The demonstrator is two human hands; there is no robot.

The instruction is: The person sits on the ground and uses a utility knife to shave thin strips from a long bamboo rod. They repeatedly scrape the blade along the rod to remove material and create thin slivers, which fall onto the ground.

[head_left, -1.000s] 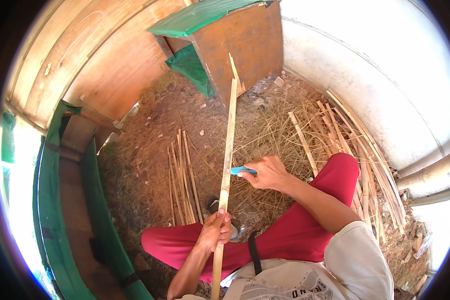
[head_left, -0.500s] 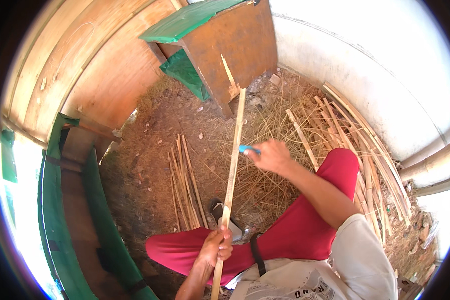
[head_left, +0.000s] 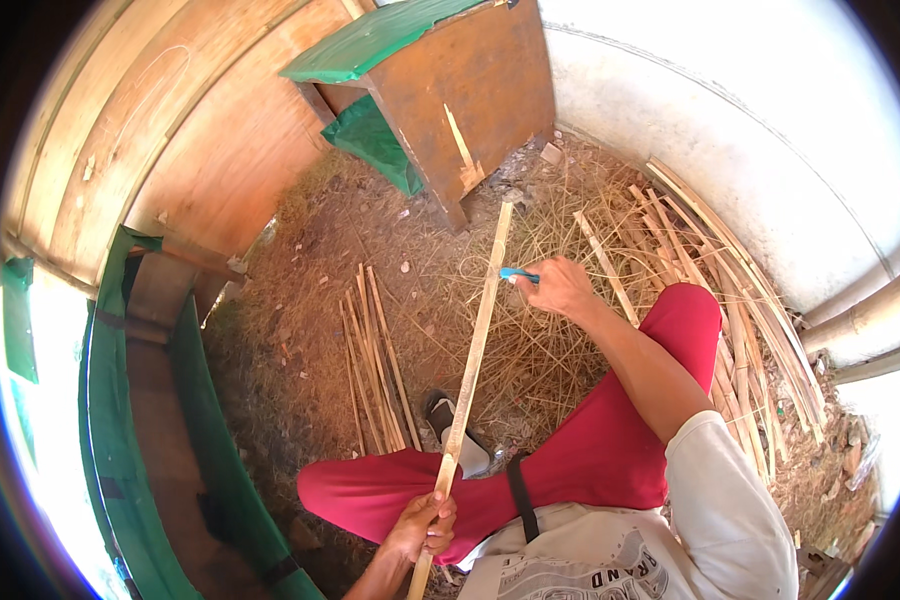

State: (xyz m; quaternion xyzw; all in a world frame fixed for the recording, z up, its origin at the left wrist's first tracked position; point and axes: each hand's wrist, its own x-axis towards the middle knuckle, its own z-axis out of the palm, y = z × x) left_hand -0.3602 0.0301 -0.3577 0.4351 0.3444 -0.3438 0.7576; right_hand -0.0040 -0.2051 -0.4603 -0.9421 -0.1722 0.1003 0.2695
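Observation:
A long, pale bamboo strip (head_left: 478, 350) slants away from me, its lower end passing beside my body. My left hand (head_left: 425, 526) is closed around its near part, just below my bent left knee. Farther along, my right hand (head_left: 562, 288) is closed on a small blue tool (head_left: 518, 275). The tool's tip is at the right edge of the strip. Fingers cover the rest of the tool, so I cannot make out its exact kind.
Several finished-looking thin strips (head_left: 373, 360) lie on the ground left of centre. Fine shavings (head_left: 540, 375) and a pile of longer bamboo strips (head_left: 735, 300) spread to the right. A brown wooden cabinet (head_left: 470, 110) with green covering stands ahead; a green-lined frame (head_left: 140, 420) is at left.
The bamboo strip's far end has moved right and nearer me. My right hand, with the blue tool, has shifted slightly right and up along the strip; my left hand has lowered a little.

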